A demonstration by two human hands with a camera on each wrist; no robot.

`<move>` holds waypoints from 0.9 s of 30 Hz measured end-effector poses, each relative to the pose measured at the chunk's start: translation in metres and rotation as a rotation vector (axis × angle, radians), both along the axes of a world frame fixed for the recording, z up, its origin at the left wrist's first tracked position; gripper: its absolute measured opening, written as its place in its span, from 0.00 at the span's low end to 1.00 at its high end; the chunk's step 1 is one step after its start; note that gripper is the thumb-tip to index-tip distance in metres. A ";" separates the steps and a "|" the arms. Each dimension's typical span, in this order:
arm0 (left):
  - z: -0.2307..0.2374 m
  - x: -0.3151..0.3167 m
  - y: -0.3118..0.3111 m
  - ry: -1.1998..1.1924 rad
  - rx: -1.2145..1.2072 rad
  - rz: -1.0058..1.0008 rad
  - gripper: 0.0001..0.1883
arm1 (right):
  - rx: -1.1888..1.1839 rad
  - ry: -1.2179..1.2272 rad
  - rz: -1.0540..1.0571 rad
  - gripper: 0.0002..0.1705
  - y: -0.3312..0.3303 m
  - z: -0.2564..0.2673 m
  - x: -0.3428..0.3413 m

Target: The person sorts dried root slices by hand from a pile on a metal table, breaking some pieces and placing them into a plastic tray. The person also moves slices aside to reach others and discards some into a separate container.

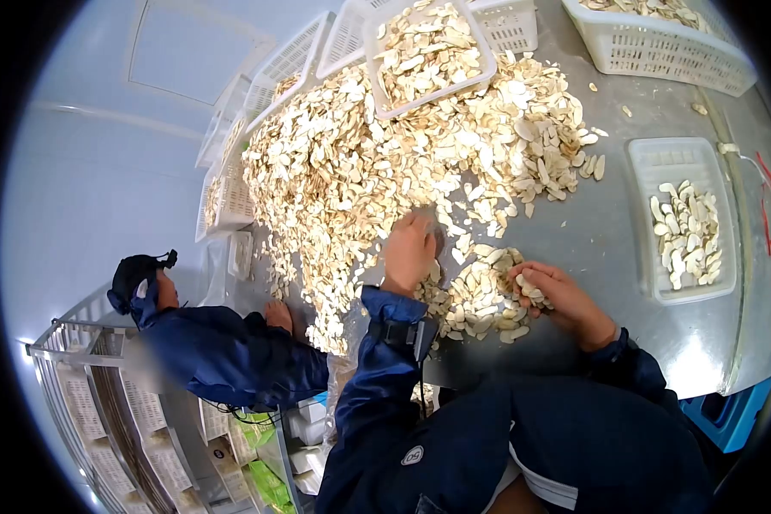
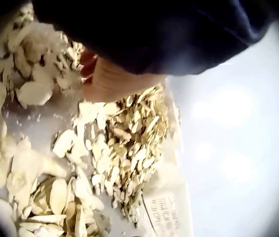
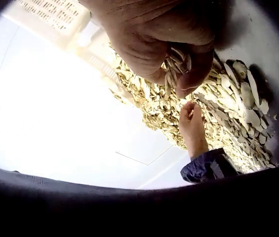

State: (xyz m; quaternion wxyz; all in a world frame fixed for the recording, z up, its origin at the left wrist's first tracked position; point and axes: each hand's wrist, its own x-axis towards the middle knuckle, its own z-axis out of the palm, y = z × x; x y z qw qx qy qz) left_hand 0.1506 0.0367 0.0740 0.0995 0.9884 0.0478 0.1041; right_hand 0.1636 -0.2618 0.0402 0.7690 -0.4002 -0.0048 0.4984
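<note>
Pale dried slices (image 1: pixel 343 163) lie in a broad heap over the metal table (image 1: pixel 587 231). My right hand (image 1: pixel 565 300) grips several slices (image 3: pixel 178 63) between thumb and curled fingers, just over the right side of a smaller pile (image 1: pixel 480 300). To the left, my left hand (image 1: pixel 409 253) reaches down between that pile and the big heap, its fingertips turned away in the head view. In the right wrist view the left hand (image 3: pixel 193 131) has its fingers bent toward the thumb; whether it holds a slice I cannot tell.
A white tray (image 1: pixel 728 265) with some slices stands at the right. A full basket (image 1: pixel 488 68) rests on the heap's far side, and a larger perforated basket (image 1: pixel 660 60) sits at the far right. Another person (image 1: pixel 223 351) works at the left, near shelving (image 1: pixel 94 411).
</note>
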 end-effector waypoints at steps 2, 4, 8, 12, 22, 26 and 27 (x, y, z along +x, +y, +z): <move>-0.003 0.016 -0.010 -0.139 0.019 -0.157 0.14 | 0.008 -0.011 -0.002 0.15 -0.001 -0.002 0.000; -0.014 0.026 -0.012 -0.123 0.095 -0.203 0.14 | -0.003 -0.020 0.000 0.15 -0.001 -0.002 0.001; -0.024 0.018 -0.008 -0.080 0.043 -0.120 0.10 | -0.006 -0.018 -0.002 0.15 -0.001 -0.004 0.001; -0.023 0.007 -0.009 -0.083 0.057 -0.083 0.04 | 0.005 -0.003 0.006 0.15 0.001 -0.006 0.001; -0.014 -0.006 -0.012 0.161 -0.304 0.037 0.09 | 0.001 -0.021 -0.003 0.15 -0.001 -0.006 0.001; -0.008 -0.027 0.009 0.532 -0.802 -0.103 0.10 | -0.004 -0.011 -0.009 0.15 0.000 -0.006 0.000; 0.001 -0.027 0.011 0.550 -0.707 -0.067 0.10 | -0.005 -0.008 -0.009 0.15 0.000 -0.006 0.000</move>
